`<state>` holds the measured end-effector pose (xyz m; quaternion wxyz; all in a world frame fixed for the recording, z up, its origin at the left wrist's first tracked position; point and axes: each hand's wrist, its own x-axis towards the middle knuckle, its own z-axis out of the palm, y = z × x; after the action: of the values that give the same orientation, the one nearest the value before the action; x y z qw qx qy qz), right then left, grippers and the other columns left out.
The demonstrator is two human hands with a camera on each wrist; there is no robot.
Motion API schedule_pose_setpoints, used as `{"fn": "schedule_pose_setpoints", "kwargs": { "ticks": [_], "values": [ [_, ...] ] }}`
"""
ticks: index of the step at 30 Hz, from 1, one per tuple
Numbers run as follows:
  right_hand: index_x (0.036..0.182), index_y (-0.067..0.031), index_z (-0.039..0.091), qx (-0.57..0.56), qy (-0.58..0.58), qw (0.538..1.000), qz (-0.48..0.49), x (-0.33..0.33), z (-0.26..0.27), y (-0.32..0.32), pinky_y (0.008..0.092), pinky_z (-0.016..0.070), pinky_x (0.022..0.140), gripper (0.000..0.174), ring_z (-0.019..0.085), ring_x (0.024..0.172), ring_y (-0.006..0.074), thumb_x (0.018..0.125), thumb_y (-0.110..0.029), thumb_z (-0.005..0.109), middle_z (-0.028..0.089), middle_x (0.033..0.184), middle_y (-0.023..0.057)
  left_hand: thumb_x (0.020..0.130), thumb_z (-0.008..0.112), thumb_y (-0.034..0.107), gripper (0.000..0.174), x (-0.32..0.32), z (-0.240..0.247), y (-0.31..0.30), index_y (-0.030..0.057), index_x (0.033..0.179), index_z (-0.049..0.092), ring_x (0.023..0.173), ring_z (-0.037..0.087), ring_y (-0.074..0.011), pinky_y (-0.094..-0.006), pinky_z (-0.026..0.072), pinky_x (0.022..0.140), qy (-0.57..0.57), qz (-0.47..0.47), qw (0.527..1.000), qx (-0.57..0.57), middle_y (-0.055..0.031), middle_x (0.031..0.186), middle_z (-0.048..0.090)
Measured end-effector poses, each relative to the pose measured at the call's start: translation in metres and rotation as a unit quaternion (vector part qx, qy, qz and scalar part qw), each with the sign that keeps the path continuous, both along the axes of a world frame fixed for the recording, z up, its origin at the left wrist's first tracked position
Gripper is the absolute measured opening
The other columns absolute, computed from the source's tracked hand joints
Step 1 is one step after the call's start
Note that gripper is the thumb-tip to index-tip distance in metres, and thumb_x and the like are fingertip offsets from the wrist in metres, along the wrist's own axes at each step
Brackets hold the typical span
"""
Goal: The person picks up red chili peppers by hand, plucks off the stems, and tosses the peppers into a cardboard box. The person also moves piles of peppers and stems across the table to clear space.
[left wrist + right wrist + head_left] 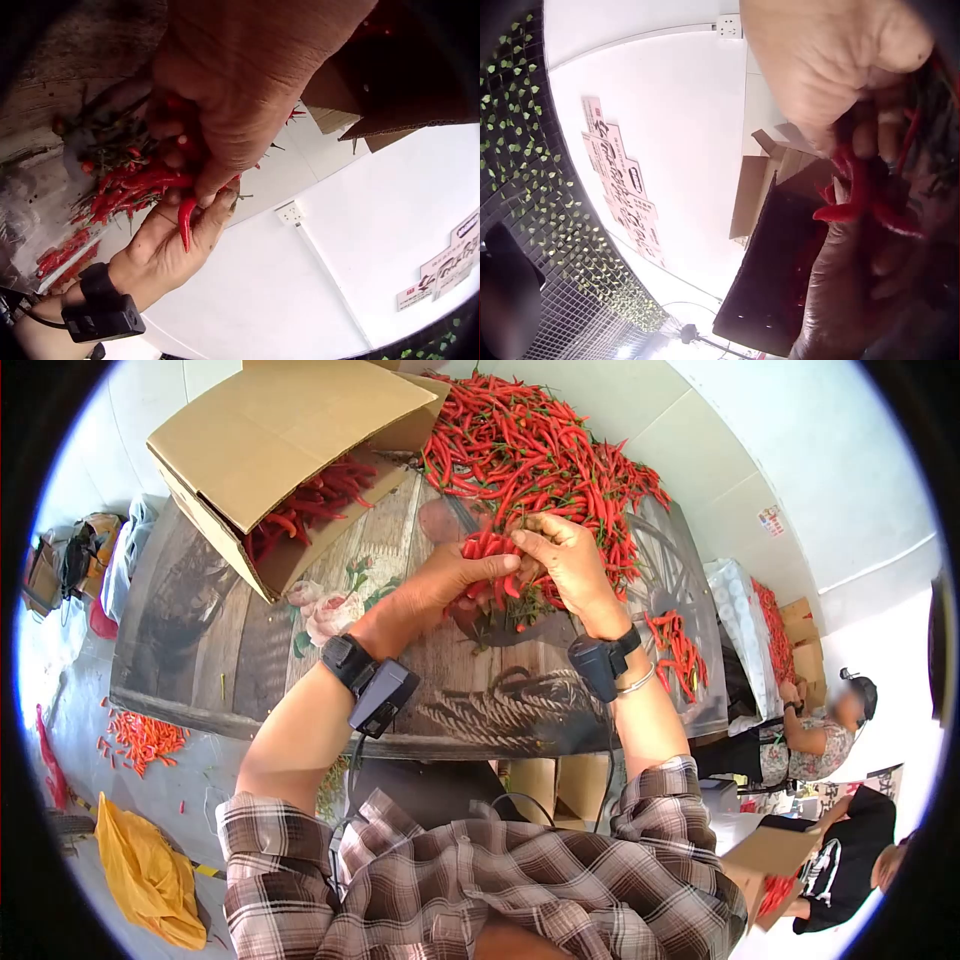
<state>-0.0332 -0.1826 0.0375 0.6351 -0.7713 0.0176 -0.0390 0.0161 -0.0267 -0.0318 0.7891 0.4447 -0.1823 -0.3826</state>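
Observation:
The left hand (455, 575) grips a bunch of red chilies (490, 546) above the wooden-print table (400, 710), its thumb across them. Close against it, the right hand (565, 560) has thumb and forefinger pinched at the bunch; what they pinch is largely hidden. In the left wrist view one curved chili (185, 225) hangs between the left hand (232, 97) and the right hand (169, 247). Several chilies (847, 210) stick out of the left hand (840, 277) beneath the right hand (817, 67) in the right wrist view.
A large chili pile (540, 450) covers the table's back, green stems (520, 615) lie under the hands, and a small chili group (680, 655) sits at the right. An open cardboard box (290, 430) holding chilies stands at the left. Two people (815, 745) are at the far right.

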Motion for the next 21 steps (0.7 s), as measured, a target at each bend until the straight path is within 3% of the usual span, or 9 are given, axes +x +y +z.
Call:
{"fn": "schedule_pose_setpoints", "kwargs": {
  "ticks": [5, 8, 9, 12, 13, 15, 17, 21],
  "values": [
    [0.078, -0.0022, 0.059, -0.074, -0.011, 0.997, -0.013, -0.004, -0.013, -0.002, 0.0217, 0.0375, 0.05, 0.018, 0.046, 0.058, 0.004, 0.088, -0.017, 0.063, 0.052, 0.066, -0.0038, 0.081, 0.072, 0.021, 0.018, 0.0, 0.005, 0.003, 0.0085, 0.088, 0.061, 0.05, 0.047, -0.0059, -0.0214, 0.0312, 0.042, -0.052, -0.051, 0.997, 0.022, 0.0019, 0.066, 0.057],
    [0.072, -0.0007, 0.054, -0.225, -0.117, 0.966, -0.055, -0.006, -0.024, -0.004, 0.0261, 0.0355, 0.056, 0.025, 0.042, 0.063, 0.0055, 0.089, -0.017, 0.06, 0.046, 0.064, -0.0043, 0.081, 0.07, 0.017, 0.014, -0.002, -0.009, -0.008, 0.0083, 0.087, 0.061, 0.052, 0.047, -0.0058, -0.0218, 0.0328, 0.045, -0.085, -0.017, 0.995, 0.039, 0.003, 0.067, 0.056],
    [0.072, -0.0007, 0.054, -0.225, -0.117, 0.965, -0.061, -0.008, -0.027, -0.005, 0.0261, 0.0355, 0.056, 0.025, 0.042, 0.063, 0.0055, 0.089, -0.017, 0.06, 0.046, 0.064, -0.0043, 0.081, 0.07, 0.017, 0.014, -0.005, -0.006, -0.008, 0.0083, 0.087, 0.061, 0.052, 0.047, -0.0058, -0.0218, 0.0328, 0.045, -0.087, -0.023, 0.995, 0.04, 0.003, 0.067, 0.056],
    [0.072, -0.0062, 0.056, 0.061, -0.021, 0.996, -0.057, -0.007, -0.038, -0.003, 0.0229, 0.0275, 0.048, 0.022, 0.035, 0.054, 0.0038, 0.09, -0.018, 0.06, 0.044, 0.062, -0.0044, 0.081, 0.07, 0.015, 0.013, -0.007, -0.004, -0.006, 0.0078, 0.089, 0.063, 0.058, 0.048, -0.0044, -0.021, 0.0364, 0.051, -0.162, -0.019, 0.984, 0.065, 0.0046, 0.071, 0.057],
    [0.072, -0.0062, 0.056, 0.063, -0.022, 0.996, -0.059, -0.009, -0.04, -0.005, 0.0229, 0.0275, 0.048, 0.022, 0.035, 0.054, 0.0038, 0.09, -0.018, 0.06, 0.044, 0.062, -0.0044, 0.082, 0.069, 0.014, 0.012, -0.005, -0.012, -0.01, 0.0079, 0.09, 0.064, 0.062, 0.049, -0.004, -0.0205, 0.0376, 0.054, -0.195, -0.021, 0.979, 0.058, 0.0051, 0.073, 0.058],
    [0.078, -0.0084, 0.058, 0.186, 0.086, 0.975, -0.086, -0.016, -0.041, -0.008, 0.0202, 0.0227, 0.042, 0.016, 0.033, 0.047, 0.0032, 0.09, -0.019, 0.059, 0.047, 0.062, -0.0049, 0.082, 0.069, 0.013, 0.012, -0.004, -0.019, -0.013, 0.008, 0.092, 0.065, 0.065, 0.05, -0.0036, -0.0201, 0.0388, 0.057, -0.228, -0.025, 0.972, 0.053, 0.0057, 0.075, 0.058],
    [0.082, -0.0081, 0.058, 0.219, 0.091, 0.967, -0.092, -0.02, -0.042, -0.011, 0.0193, 0.0222, 0.04, 0.015, 0.033, 0.045, 0.0034, 0.091, -0.02, 0.058, 0.049, 0.064, -0.0044, 0.084, 0.068, 0.014, 0.013, -0.007, -0.02, -0.013, 0.0069, 0.094, 0.066, 0.07, 0.051, -0.0026, -0.0199, 0.0405, 0.063, -0.305, -0.014, 0.95, 0.072, 0.0061, 0.08, 0.061],
    [0.086, -0.0074, 0.058, 0.307, 0.069, 0.946, -0.074, -0.029, -0.045, -0.027, 0.0184, 0.0231, 0.04, 0.015, 0.034, 0.045, 0.0033, 0.091, -0.021, 0.058, 0.052, 0.068, -0.0026, 0.085, 0.066, 0.015, 0.016, -0.014, -0.001, -0.007, 0.0066, 0.099, 0.064, 0.067, 0.052, -0.0023, -0.019, 0.0406, 0.059, -0.216, -0.033, 0.972, 0.09, 0.006, 0.078, 0.06]
  ]
}}
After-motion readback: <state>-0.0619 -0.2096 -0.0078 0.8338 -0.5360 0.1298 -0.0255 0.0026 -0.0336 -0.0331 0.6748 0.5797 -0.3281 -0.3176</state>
